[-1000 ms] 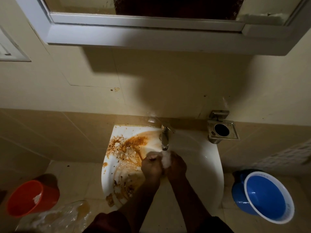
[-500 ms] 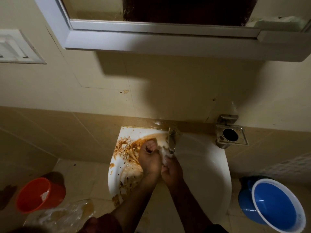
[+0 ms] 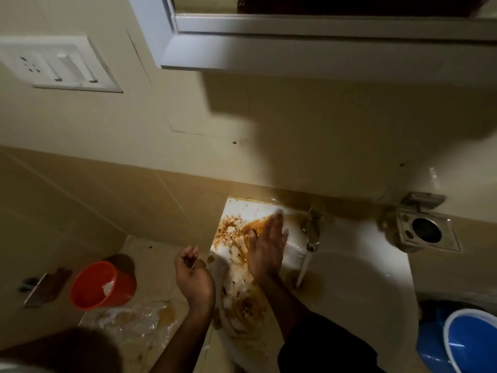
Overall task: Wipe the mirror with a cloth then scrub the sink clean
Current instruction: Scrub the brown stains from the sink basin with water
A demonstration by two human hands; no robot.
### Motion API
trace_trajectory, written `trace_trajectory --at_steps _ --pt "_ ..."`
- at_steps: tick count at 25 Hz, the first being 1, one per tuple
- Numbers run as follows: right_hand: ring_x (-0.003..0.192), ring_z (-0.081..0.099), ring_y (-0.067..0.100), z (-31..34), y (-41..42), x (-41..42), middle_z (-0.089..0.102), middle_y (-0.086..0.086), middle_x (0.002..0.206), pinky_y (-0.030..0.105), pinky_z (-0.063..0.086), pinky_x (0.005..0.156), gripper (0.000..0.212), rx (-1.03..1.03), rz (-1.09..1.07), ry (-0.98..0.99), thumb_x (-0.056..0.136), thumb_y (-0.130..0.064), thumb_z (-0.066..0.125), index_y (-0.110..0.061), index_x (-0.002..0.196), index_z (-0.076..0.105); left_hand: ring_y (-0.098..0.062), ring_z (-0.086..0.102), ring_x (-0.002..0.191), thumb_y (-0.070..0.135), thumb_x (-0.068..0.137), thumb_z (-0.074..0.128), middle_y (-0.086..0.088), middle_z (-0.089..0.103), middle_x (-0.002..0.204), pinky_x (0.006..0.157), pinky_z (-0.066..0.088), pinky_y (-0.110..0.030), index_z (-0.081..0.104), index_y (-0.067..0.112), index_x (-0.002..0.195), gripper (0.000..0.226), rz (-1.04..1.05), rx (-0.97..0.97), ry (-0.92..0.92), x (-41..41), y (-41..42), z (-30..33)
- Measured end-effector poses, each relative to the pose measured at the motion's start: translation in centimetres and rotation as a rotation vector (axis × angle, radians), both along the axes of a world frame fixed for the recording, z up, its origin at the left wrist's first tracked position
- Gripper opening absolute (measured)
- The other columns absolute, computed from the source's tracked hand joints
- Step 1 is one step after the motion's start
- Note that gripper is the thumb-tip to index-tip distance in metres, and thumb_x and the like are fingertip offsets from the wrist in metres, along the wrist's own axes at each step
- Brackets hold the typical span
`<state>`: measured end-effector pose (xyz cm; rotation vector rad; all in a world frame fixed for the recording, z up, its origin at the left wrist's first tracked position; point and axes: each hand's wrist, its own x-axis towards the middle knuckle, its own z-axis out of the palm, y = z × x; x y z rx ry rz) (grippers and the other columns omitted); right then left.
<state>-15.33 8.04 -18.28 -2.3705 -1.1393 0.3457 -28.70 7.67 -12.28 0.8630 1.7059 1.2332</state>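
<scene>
The white sink [image 3: 357, 278] has orange-brown stains and some foam along its left side. My right hand [image 3: 266, 247] lies flat on that stained left rim, fingers straight, nothing in it. My left hand [image 3: 194, 277] hangs just off the sink's left edge, loosely cupped, and I see nothing in it. Water runs from the metal tap [image 3: 312, 234] into the basin. The mirror [image 3: 322, 4] in its white frame [image 3: 309, 53] is above on the wall, mostly out of view. No cloth shows in either hand.
An orange bucket [image 3: 103, 286] with something white in it stands on the floor at left, beside a wet plastic sheet [image 3: 134, 327]. A blue bucket [image 3: 469, 343] is at lower right. A steel holder [image 3: 426, 232] is fixed right of the tap, a switch plate [image 3: 59, 65] upper left.
My hands were together under the tap. They have parted: the right hand now lies flat on the stained left rim and the left hand has swung out past the sink's left edge.
</scene>
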Motion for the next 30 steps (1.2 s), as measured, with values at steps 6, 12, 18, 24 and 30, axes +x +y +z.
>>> trace_trajectory --at_steps 6,12,18,24,30 --pt "0.153 0.004 0.02 -0.2 4.4 1.2 0.013 0.002 0.165 0.048 0.008 0.122 0.069 -0.002 0.804 -0.379 0.099 -0.055 0.012 -0.017 0.156 0.018 -0.027 0.056 0.121 0.008 0.097 0.042 -0.01 0.063 0.125 0.104 0.041 -0.041 0.057 0.009 0.12 0.027 -0.103 -0.221 -0.235 -2.5 0.5 -1.8" --pt "0.151 -0.014 0.024 1.1 4.4 -0.4 -0.006 0.004 0.165 0.052 0.0 0.122 0.077 -0.136 0.896 -0.336 0.098 -0.062 0.011 -0.014 0.156 0.001 -0.037 0.05 0.128 0.016 0.101 0.033 -0.023 0.059 0.128 0.112 0.033 -0.048 0.049 0.0 0.133 0.039 -0.055 -0.268 -0.504 -2.8 0.4 -1.4" --pt "0.152 -0.009 0.023 0.6 2.8 -1.1 -0.001 0.004 0.166 0.051 0.006 0.122 0.083 -0.082 0.929 -0.378 0.095 -0.069 0.012 -0.015 0.157 0.002 -0.026 0.062 0.099 0.024 0.101 0.037 -0.01 0.069 0.1 0.086 0.046 -0.033 0.06 0.004 0.121 0.037 -0.03 -0.276 -0.61 -2.3 -0.3 -0.3" --pt "0.15 -0.013 0.033 0.5 0.8 1.5 -0.015 0.016 0.162 0.047 -0.005 0.122 0.109 -0.191 -0.007 -0.076 0.082 -0.085 0.015 -0.005 0.154 -0.008 -0.02 0.061 0.087 0.027 0.101 0.04 -0.006 0.067 0.093 0.077 0.046 -0.031 0.053 0.004 0.128 0.038 -0.067 -0.277 -0.616 -2.5 -0.4 -0.3" --pt "0.15 0.009 0.036 -0.7 -0.1 2.7 0.01 0.021 0.162 0.049 0.016 0.122 0.081 -0.127 -0.017 -0.181 0.099 -0.055 0.035 -0.001 0.154 0.009 -0.019 0.062 0.088 0.027 0.102 0.038 0.002 0.074 0.081 0.081 0.046 -0.03 0.058 0.007 0.119 0.033 -0.047 -0.283 -0.626 -2.3 -0.6 0.0"
